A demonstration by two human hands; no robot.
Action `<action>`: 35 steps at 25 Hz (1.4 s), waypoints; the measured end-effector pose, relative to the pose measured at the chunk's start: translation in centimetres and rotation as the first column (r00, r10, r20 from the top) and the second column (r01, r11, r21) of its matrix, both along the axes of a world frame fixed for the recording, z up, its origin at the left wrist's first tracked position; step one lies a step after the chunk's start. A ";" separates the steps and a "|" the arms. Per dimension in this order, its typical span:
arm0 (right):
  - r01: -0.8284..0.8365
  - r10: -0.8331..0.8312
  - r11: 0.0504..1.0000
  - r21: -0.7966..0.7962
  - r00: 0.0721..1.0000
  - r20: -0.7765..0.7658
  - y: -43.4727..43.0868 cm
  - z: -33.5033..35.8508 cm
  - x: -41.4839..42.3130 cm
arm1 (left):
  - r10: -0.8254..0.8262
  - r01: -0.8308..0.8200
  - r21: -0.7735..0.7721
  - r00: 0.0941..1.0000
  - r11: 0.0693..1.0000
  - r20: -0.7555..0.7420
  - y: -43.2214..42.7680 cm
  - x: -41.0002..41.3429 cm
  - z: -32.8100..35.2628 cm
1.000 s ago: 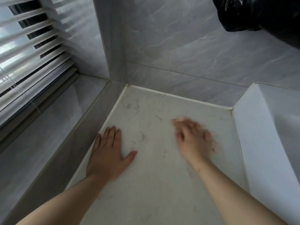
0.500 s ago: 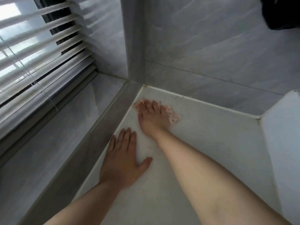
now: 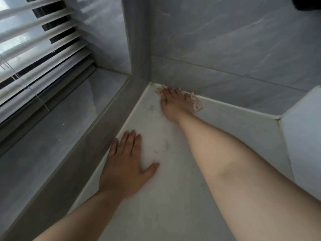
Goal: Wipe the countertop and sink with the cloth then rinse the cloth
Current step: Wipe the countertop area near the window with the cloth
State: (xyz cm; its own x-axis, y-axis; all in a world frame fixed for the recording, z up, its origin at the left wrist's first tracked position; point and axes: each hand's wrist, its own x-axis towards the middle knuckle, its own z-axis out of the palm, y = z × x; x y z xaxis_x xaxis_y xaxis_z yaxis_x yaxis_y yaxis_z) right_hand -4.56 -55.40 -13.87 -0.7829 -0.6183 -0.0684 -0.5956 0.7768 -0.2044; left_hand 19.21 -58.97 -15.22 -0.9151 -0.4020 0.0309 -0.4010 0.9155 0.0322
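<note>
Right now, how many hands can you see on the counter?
2. The left hand lies flat on the countertop near its left edge. The right hand presses the pink cloth into the far corner by the wall. No other hand shows.

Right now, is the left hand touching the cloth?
Apart. The head view shows the left hand flat on the countertop, with bare surface between it and the cloth under the right hand.

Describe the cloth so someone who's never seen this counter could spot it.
Follow the white countertop to its far corner against the grey tiled wall. There the right hand presses flat on the cloth: the only pinkish, patterned thing, peeking out past the fingers.
</note>
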 end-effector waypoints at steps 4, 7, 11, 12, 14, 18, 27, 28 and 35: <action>0.106 -0.106 0.994 0.004 0.994 -0.031 6.6 -0.5 -1.0 | 0.006 -0.006 0.000 1.000 1.000 0.008 0.1 0.1 0.1; 0.237 -0.236 0.971 0.025 0.971 -0.046 11.8 -0.6 -1.4 | -0.005 0.005 -0.002 1.000 1.000 0.005 -0.1 0.1 0.0; 0.511 -0.510 0.859 0.029 0.859 -0.039 18.7 -0.5 -1.5 | -0.012 0.012 -0.020 0.999 1.000 -0.032 0.0 0.0 0.0; 0.580 -0.579 0.814 0.020 0.815 -0.031 20.1 -0.3 -1.4 | -0.011 0.010 -0.019 0.999 1.000 -0.035 -0.1 0.0 0.0; 0.655 -0.655 0.756 -0.005 0.755 -0.021 22.1 0.2 -0.5 | -0.007 0.006 -0.019 0.999 1.000 -0.052 -0.1 -0.1 0.0; 0.667 -0.669 0.743 -0.049 0.742 -0.047 22.6 0.0 3.5 | -0.005 0.005 0.015 0.999 1.000 -0.034 0.2 0.0 0.5; 0.631 -0.632 0.775 -0.017 0.775 -0.009 22.5 -0.2 -0.6 | 0.002 -0.001 0.011 0.999 1.000 -0.032 0.3 0.0 0.8; 0.642 -0.643 0.766 -0.012 0.766 -0.001 22.2 -0.1 -0.1 | -0.003 0.004 0.008 0.999 1.000 -0.032 0.2 0.0 0.7; 0.009 -0.013 0.999 -0.053 0.997 -0.072 14.3 -0.6 13.9 | -0.010 0.010 0.018 1.000 1.000 0.014 -0.1 0.0 0.1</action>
